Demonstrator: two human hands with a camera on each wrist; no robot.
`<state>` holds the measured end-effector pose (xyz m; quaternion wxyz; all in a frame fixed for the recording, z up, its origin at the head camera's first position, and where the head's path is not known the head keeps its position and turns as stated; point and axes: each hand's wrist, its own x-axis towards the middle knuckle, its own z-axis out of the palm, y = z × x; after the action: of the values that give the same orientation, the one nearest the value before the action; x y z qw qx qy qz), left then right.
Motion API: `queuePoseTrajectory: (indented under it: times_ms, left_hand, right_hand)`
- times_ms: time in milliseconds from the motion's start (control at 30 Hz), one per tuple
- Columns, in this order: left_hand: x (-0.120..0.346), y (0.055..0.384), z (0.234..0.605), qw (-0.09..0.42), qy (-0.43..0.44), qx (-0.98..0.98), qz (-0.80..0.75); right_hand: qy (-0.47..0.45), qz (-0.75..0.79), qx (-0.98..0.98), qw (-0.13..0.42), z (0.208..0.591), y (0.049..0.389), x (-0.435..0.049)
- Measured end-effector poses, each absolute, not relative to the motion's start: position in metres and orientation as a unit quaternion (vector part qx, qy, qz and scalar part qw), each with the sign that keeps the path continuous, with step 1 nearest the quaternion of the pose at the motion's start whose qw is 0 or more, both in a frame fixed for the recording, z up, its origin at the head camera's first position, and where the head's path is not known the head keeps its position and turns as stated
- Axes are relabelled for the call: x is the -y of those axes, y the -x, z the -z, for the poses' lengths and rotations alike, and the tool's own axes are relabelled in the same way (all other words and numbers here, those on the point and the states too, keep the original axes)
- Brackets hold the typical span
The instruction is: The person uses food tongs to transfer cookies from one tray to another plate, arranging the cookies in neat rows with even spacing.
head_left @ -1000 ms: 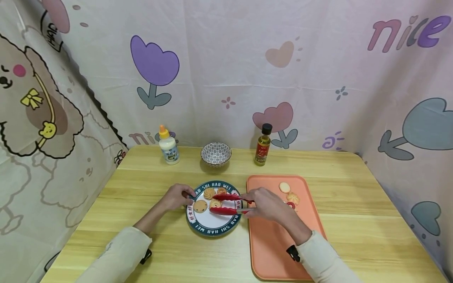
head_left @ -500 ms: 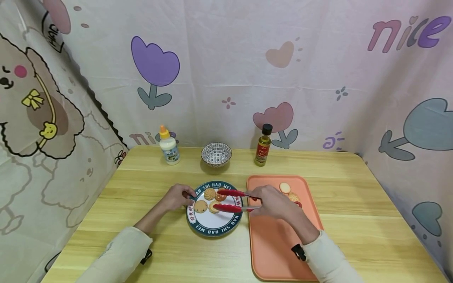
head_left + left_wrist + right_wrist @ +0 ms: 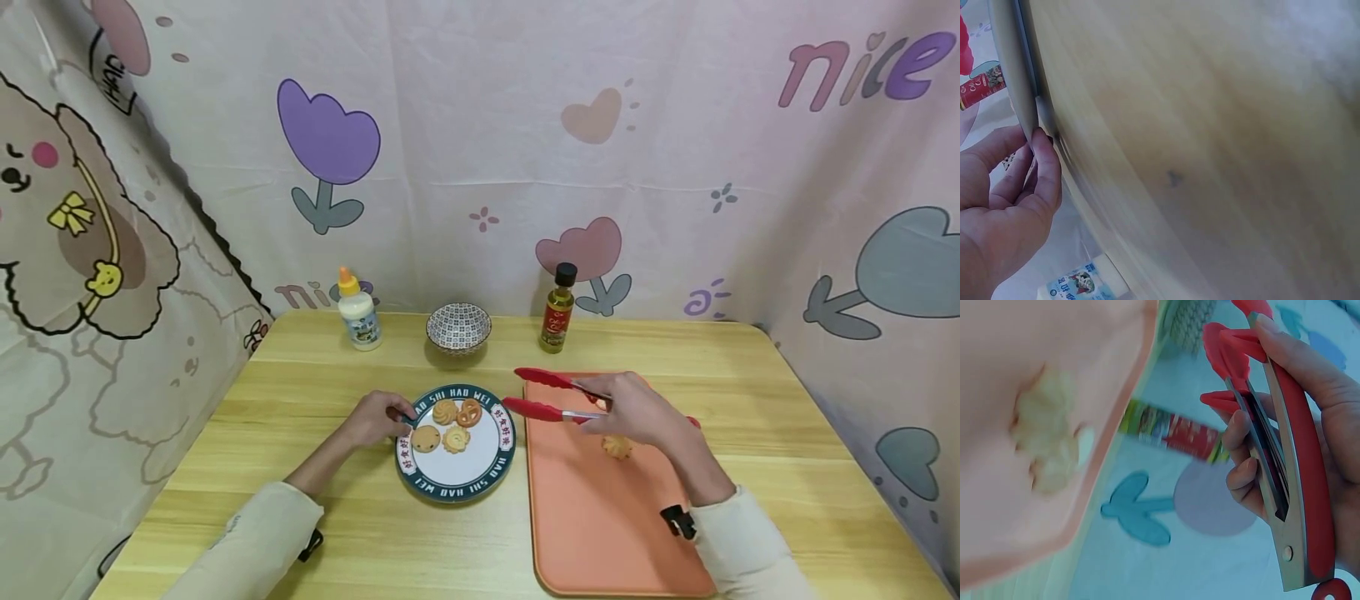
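My left hand [image 3: 380, 417] pinches the left rim of a plate [image 3: 480, 454] with a dark green, lettered border. In the left wrist view, the thumb and fingers of the left hand [image 3: 1013, 200] close on the plate's edge [image 3: 1013, 69]. On the plate lie a swirl cookie [image 3: 445, 411], a pretzel-shaped cookie [image 3: 469, 412], a scalloped cookie [image 3: 456, 439] and a flat round one [image 3: 425, 438]. My right hand [image 3: 637, 408] grips red-tipped tongs [image 3: 542, 409], arms spread, nothing between their tips, over the left edge of an orange tray [image 3: 600, 525].
A scalloped cookie [image 3: 617, 447] lies on the tray, and others there are partly hidden by the right hand. Along the back stand a yellow-capped white bottle [image 3: 360, 321], a patterned bowl [image 3: 458, 327] and an oil bottle [image 3: 556, 312]. Behind hangs a printed curtain [image 3: 465, 125].
The right hand has drawn the tongs off the plate, right and back over the tray. The pretzel-shaped and scalloped cookies on the plate are now uncovered. The left hand has stayed on the rim.
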<state>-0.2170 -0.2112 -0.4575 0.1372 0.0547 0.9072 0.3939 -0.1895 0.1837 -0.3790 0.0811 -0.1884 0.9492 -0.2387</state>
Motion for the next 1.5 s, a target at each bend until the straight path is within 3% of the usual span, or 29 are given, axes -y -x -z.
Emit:
queuePoseTrajectory:
  times_ms: [300,700,1500]
  left_hand:
    - [0.210,0.216,0.455,0.140,-0.050,-0.908,-0.391]
    - [0.208,0.215,0.455,0.143,-0.042,-0.906,-0.396]
    - [0.210,0.216,0.456,0.137,-0.050,-0.908,-0.393]
  right_hand:
    - [0.181,0.223,-0.957,0.050,0.378,0.193,-0.221]
    - [0.136,0.207,-0.966,0.070,0.389,0.189,-0.260]
    - [0.105,0.191,-0.972,0.090,0.396,0.179,-0.279]
